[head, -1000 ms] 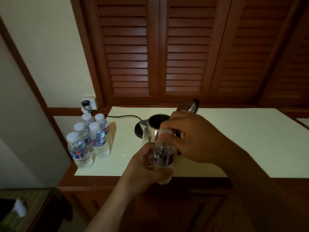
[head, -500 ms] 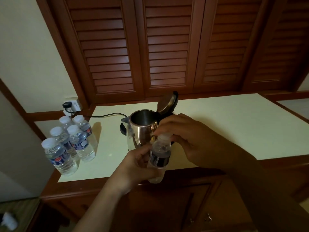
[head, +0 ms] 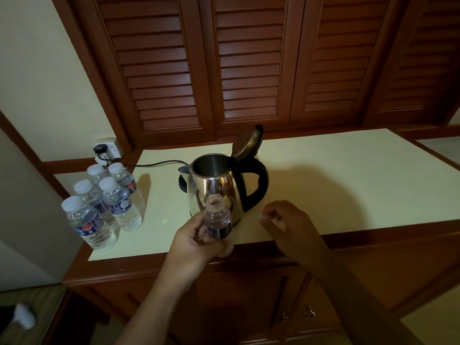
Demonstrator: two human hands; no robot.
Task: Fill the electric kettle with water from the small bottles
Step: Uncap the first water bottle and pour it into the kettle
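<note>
Gripping the uncapped bottle [head: 218, 224] by its body, the left hand [head: 196, 241] fingers [head: 199, 229] hold it upright just in front of the kettle [head: 214, 192]. The right hand [head: 286, 224] is curled over the bench [head: 348, 185]; whether it pinches the cap I cannot tell. With the kettle lid [head: 247, 143] up, pouring looks not yet begun, and five capped bottles [head: 104, 207] wait at the left
</note>
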